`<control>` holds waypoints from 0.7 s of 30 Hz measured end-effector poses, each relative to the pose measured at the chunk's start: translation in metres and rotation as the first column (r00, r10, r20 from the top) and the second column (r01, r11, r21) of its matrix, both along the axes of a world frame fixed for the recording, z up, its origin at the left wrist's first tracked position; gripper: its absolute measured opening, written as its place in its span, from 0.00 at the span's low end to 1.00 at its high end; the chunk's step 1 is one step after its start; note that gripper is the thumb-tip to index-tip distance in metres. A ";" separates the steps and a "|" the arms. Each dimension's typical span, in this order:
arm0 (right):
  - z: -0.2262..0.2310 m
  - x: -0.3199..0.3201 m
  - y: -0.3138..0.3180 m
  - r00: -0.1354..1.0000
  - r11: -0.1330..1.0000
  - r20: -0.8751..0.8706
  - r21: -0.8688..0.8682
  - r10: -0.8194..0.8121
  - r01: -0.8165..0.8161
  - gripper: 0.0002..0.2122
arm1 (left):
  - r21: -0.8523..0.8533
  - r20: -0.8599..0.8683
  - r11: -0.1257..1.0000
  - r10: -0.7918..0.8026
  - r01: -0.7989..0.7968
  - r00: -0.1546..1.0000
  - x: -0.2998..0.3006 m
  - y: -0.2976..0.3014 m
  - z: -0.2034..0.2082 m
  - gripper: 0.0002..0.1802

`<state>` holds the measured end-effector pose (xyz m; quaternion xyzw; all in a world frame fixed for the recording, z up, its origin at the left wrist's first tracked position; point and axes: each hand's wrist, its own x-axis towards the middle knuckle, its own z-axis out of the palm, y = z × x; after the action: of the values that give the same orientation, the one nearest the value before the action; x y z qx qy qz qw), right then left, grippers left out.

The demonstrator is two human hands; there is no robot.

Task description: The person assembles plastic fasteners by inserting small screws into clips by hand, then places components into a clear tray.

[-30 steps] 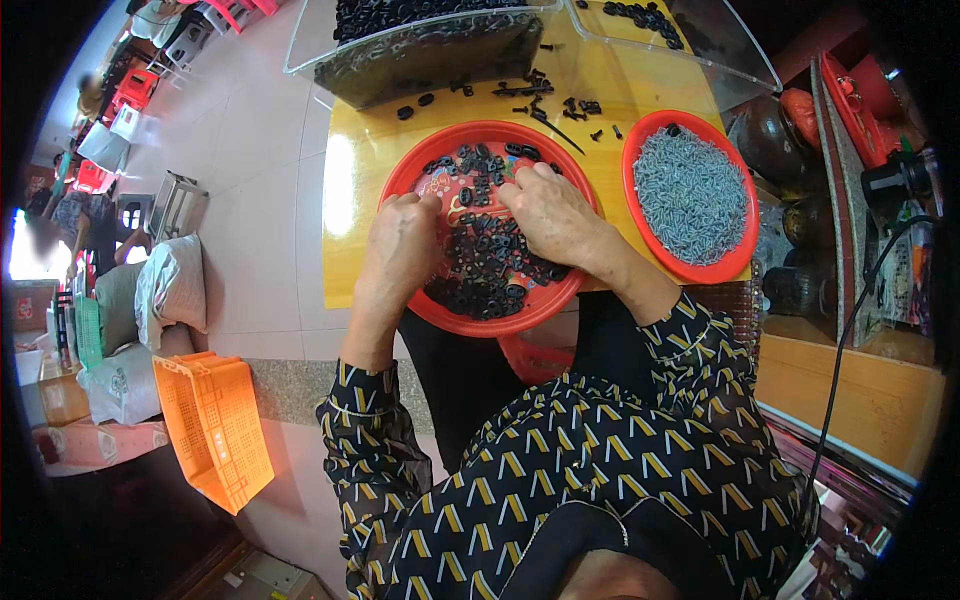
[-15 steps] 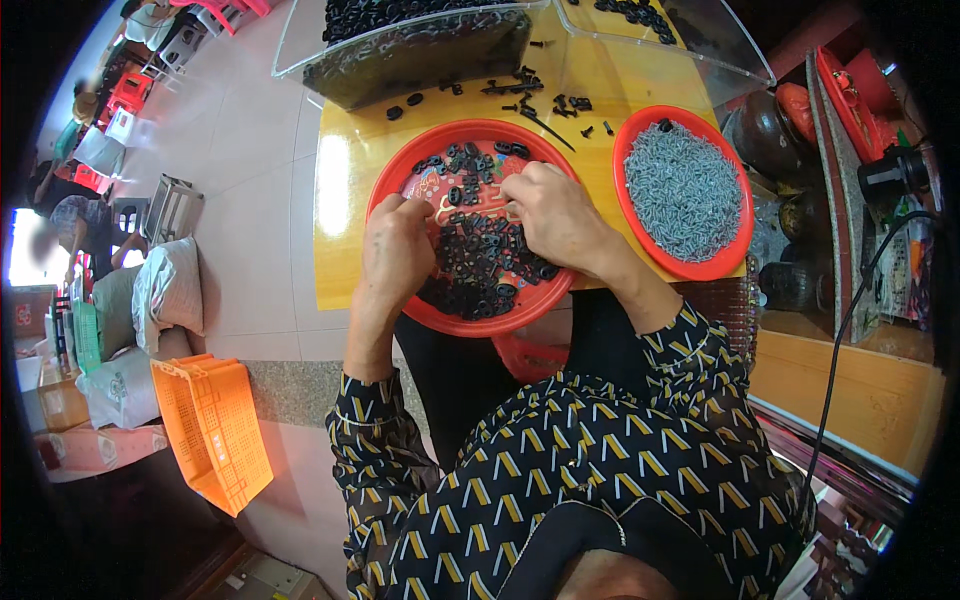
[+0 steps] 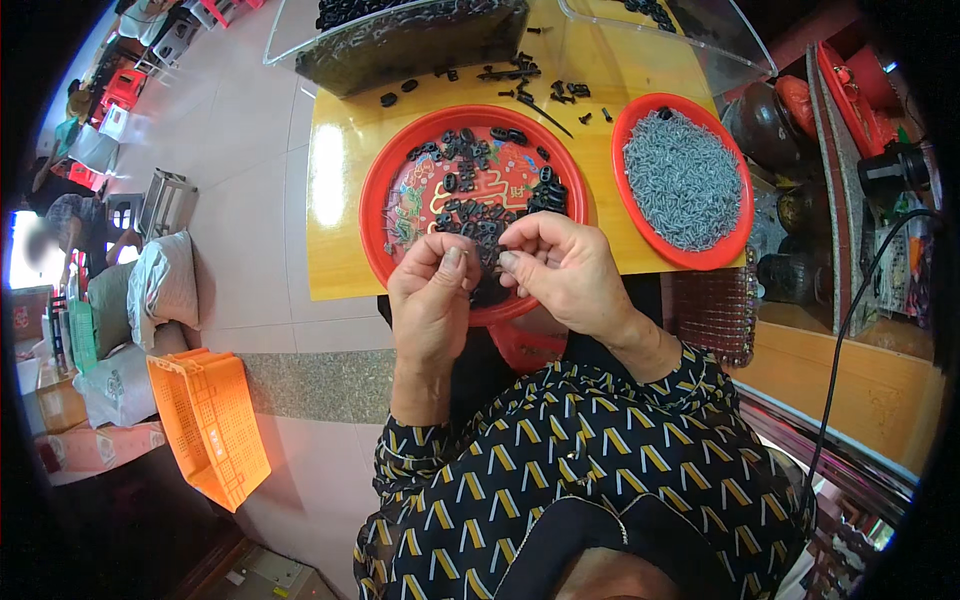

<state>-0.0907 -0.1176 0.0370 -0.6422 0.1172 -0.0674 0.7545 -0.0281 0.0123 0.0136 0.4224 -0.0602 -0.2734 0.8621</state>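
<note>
A round red tray [image 3: 372, 215] with a printed pattern holds many small black plastic parts [image 3: 467, 150] and some loose screws on its left side. Both my hands are raised over the tray's near edge, fingertips close together but apart. My left hand [image 3: 432, 295] is closed in a pinch; what sits between thumb and forefinger is too small to name. Thumb and forefinger of my right hand [image 3: 575, 275] are pinched too, and their contents cannot be made out. To the right, a second red tray [image 3: 632, 205] is heaped with silvery screws [image 3: 685, 180].
Clear plastic bins [image 3: 400, 50] with black parts stand at the back of the yellow table [image 3: 335, 240]. Loose black pieces [image 3: 525, 72] lie in front of them. An orange crate [image 3: 210, 430] is on the floor at left. A black cable [image 3: 835, 350] hangs at right.
Both hands have drawn back toward me from the middle of the tray and come closer together, fingertips now raised. More of the tray's pattern and the parts shows.
</note>
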 end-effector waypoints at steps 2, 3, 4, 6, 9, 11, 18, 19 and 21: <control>0.000 -0.004 0.003 1.000 1.000 0.012 -0.002 -0.009 0.009 0.05 | -0.029 -0.036 1.000 -0.005 0.004 0.999 -0.005 -0.002 -0.002 0.07; 0.000 -0.005 0.003 1.000 1.000 0.024 -0.002 -0.017 0.017 0.05 | -0.030 -0.036 1.000 -0.006 0.005 0.999 -0.007 -0.003 -0.002 0.07; 0.000 -0.005 0.004 1.000 1.000 0.024 -0.002 -0.017 0.017 0.05 | -0.034 -0.032 0.999 -0.005 0.004 0.999 -0.009 -0.004 -0.001 0.07; 0.001 -0.005 0.005 1.000 0.999 0.023 -0.052 -0.015 0.016 0.05 | -0.056 -0.024 0.998 -0.026 0.024 0.999 -0.010 -0.004 -0.002 0.06; 0.000 -0.005 0.005 1.000 1.000 0.019 -0.030 -0.011 0.011 0.05 | -0.054 -0.048 0.998 -0.034 0.032 0.998 -0.014 -0.006 0.001 0.06; 0.000 -0.005 0.005 1.000 0.999 0.013 -0.044 -0.007 0.008 0.04 | -0.067 -0.041 0.996 -0.053 0.051 0.998 -0.014 -0.005 -0.001 0.05; 0.001 -0.005 0.006 1.000 0.999 -0.006 -0.038 -0.016 0.016 0.04 | -0.038 0.036 0.997 -0.062 0.063 0.997 -0.014 -0.004 -0.005 0.05; 0.000 -0.005 0.006 1.000 0.999 -0.006 -0.038 -0.017 0.017 0.04 | -0.038 0.036 0.997 -0.062 0.064 0.997 -0.015 -0.004 -0.003 0.05; 0.000 -0.006 0.005 1.000 0.991 -0.011 -0.130 -0.016 0.015 0.04 | 0.019 0.071 1.000 -0.009 0.007 0.997 -0.018 -0.006 0.001 0.05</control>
<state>-0.0963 -0.1129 0.0369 -0.6896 0.1220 -0.0768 0.7097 -0.0465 0.0062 0.0147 0.4397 -0.0899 -0.2624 0.8543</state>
